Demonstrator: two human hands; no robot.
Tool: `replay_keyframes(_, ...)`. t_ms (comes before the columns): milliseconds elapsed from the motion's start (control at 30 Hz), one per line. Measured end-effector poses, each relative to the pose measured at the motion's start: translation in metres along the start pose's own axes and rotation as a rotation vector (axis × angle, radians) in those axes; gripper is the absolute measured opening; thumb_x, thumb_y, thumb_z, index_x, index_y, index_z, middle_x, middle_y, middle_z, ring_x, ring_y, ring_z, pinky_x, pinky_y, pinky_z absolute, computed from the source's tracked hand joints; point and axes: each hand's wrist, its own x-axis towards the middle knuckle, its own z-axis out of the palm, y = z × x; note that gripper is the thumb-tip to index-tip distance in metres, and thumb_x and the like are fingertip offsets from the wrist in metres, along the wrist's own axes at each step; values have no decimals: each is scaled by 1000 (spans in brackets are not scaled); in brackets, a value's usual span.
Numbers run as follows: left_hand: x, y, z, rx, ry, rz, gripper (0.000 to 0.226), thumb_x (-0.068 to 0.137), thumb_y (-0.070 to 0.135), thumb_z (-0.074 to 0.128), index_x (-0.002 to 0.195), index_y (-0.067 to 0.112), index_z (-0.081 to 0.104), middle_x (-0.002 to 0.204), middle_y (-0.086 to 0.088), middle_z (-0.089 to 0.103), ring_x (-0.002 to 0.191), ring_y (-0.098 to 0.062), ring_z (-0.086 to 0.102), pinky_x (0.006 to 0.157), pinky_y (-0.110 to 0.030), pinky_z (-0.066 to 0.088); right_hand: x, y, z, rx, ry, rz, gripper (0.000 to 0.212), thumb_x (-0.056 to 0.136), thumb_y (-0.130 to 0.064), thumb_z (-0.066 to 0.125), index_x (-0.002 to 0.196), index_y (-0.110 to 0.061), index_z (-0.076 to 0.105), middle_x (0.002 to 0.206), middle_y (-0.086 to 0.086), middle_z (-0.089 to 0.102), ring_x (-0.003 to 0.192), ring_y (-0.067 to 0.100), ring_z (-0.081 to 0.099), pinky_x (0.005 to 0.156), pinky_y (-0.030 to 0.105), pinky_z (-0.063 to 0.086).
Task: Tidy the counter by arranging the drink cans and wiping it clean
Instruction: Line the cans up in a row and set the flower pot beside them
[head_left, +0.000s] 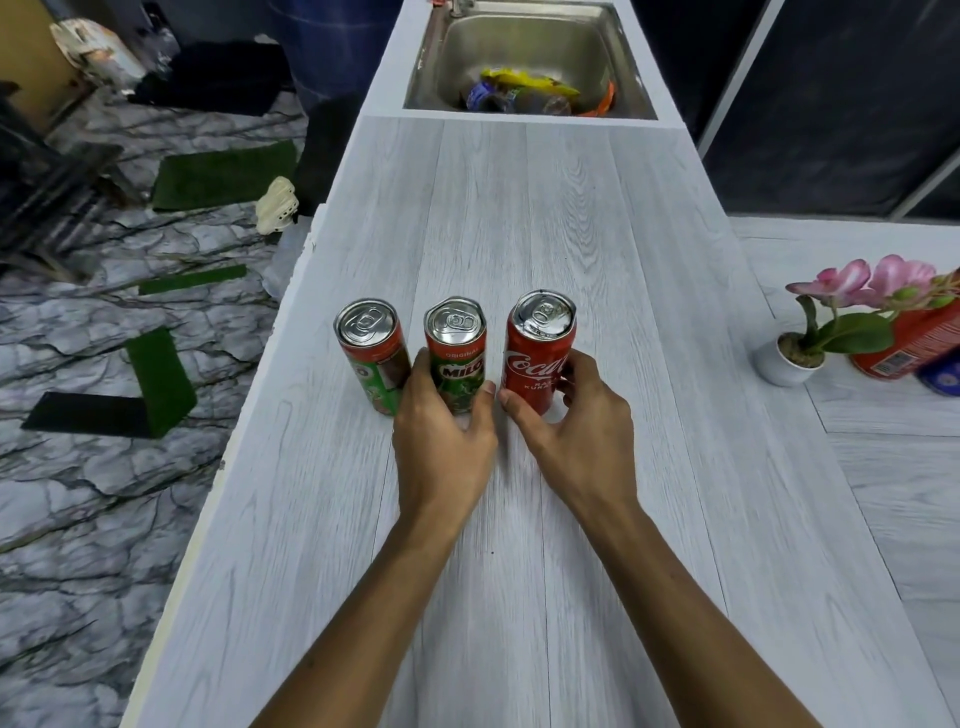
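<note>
**A:** Where does the row stand?

**B:** On the bench (519, 234), with the middle Milo can (457, 358) as my marker. The sink (519, 41) lies well beyond it, and the potted flower (787, 361) is well off to its right.

**A:** And the hands?

**B:** The left hand (441, 447) is wrapped round that can, thumb on its right side. The right hand (571, 436) curls round the cola can (537, 358) just right of it, with a narrow gap between the two cans. The second Milo can (371, 358) stands just left of the marker, ungripped.

**A:** So how to close the row well?

**B:** I'd slide, not lift (slim cans tip easily). Hold low, keep the bases flat on the bench, and bring the cola can toward the marker until the sides meet, fronts level and labels facing out. Wiping comes after, I'd judge; no cloth shows
</note>
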Motion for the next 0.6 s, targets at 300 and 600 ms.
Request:
replay_keyframes(300, -31, -3, -8, 10, -57, -77, 76, 95, 46, 64, 159, 20, 30, 159, 2, 43, 147, -18, 40, 115, -38, 41, -18, 12, -15, -104, -43, 62, 89, 85, -70, 64, 154, -21, 36, 154, 0, 48, 139, 20, 48, 107, 35, 43)
replay_keyframes(600, -76, 2, -25, 160, -191, -10, 64, 93, 48, 64, 150, 30, 43, 157, 8, 44, 144, -17, 43, 107, -29, 36, -52, 30, -53, -207, -85, 82, 75, 92, -65, 53, 155, -29, 35, 159, -8, 40, 143, 15, 43, 107, 22, 30)
